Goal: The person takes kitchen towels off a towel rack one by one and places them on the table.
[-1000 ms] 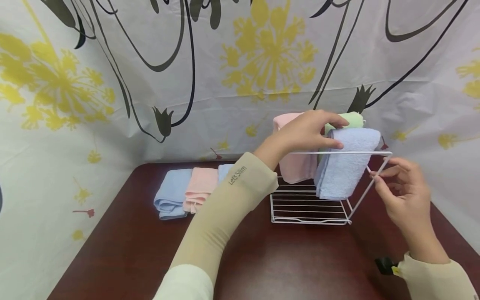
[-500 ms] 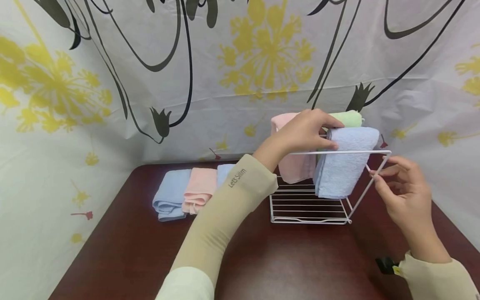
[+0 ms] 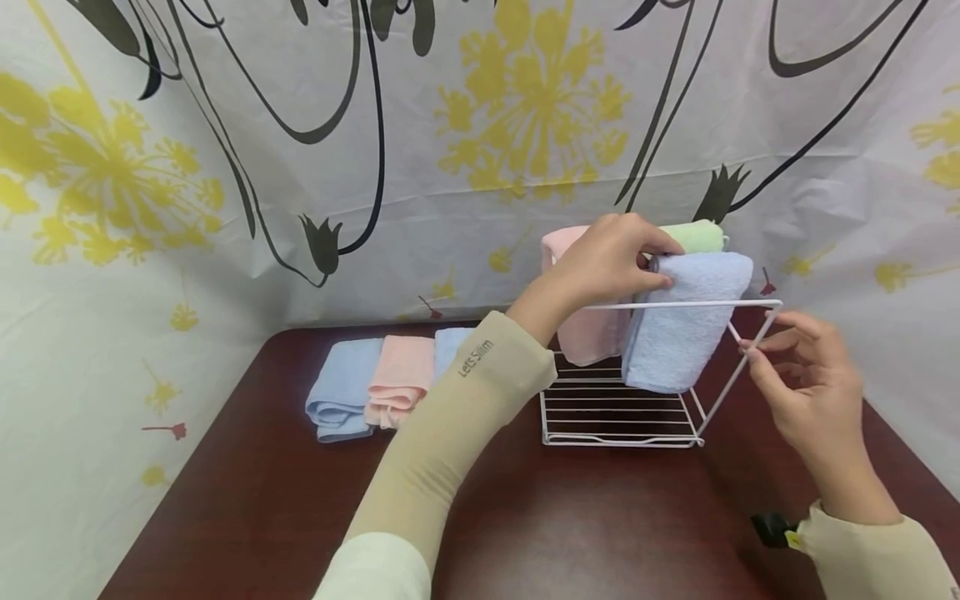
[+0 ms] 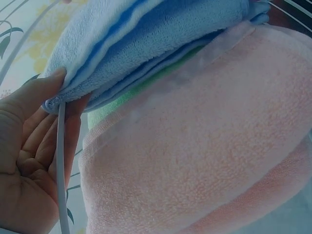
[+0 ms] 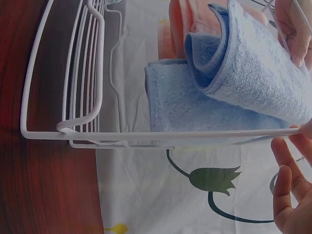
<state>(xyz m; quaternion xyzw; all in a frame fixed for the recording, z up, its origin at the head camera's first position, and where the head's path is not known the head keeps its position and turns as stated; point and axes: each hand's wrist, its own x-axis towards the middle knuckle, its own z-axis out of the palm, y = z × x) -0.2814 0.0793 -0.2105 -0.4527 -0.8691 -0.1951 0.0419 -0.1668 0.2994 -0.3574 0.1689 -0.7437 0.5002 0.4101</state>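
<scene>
My left hand (image 3: 600, 262) pinches the upper edge of a folded light blue towel (image 3: 686, 325) above a white wire rack (image 3: 705, 303). The thumb lies on the blue towelling (image 4: 146, 44) in the left wrist view, with a rack wire crossing in front of the palm. Next to it are a folded pink towel (image 3: 592, 337) and, behind, a pale green towel (image 3: 693, 237), partly hidden. My right hand (image 3: 813, 392) holds the rack's right side wire between thumb and fingers. In the right wrist view, another blue towel surface (image 5: 170, 97) shows beyond the held one.
Left of the rack, a folded blue towel (image 3: 345, 383) and a folded pink towel (image 3: 402, 375) lie on the dark red table (image 3: 600, 517). Another blue towel (image 3: 450, 343) is mostly hidden by my left forearm. A patterned curtain (image 3: 420, 233) stands behind.
The blue towel's hanging end has risen slightly and shifted left, with my left hand moving a little up and left. My right hand keeps its place on the rack.
</scene>
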